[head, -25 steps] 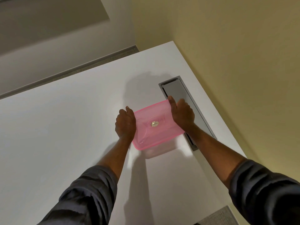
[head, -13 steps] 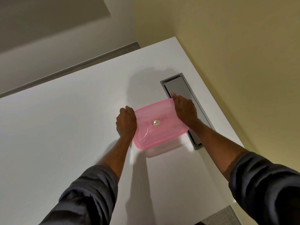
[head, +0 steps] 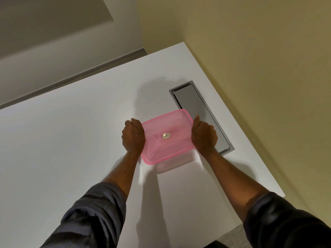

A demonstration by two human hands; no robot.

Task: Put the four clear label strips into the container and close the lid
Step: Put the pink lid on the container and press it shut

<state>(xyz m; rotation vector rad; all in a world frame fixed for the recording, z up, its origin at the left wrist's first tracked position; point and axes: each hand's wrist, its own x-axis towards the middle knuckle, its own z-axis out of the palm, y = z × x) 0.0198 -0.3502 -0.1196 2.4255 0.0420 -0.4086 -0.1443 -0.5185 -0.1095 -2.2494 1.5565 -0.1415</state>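
— Saw the container where?

— Standing on the white surface, toward its right side, just beside a grey recessed panel set into the top. Clear-walled below, topped by the pink lid. Lid lying across the whole opening, with a small round gold sticker near its middle.

— And the hands?

— One on each short end. Left hand curled over the lid's left edge, knuckles up, fingers tucked down the side. Right hand wrapped likewise over the right edge, thumb lying along the far corner. Both closed on the lid, pressing at its rim.

— Lid snapped fully down?

— Couldn't tell. Near edge looked level with the container's top, but the seal itself hidden under the pink rim.

— Any sign of the label strips?

— Couldn't make them out through the tinted lid. Nothing readable inside.

— Sleeves?

— Dark grey, pushed up both forearms.
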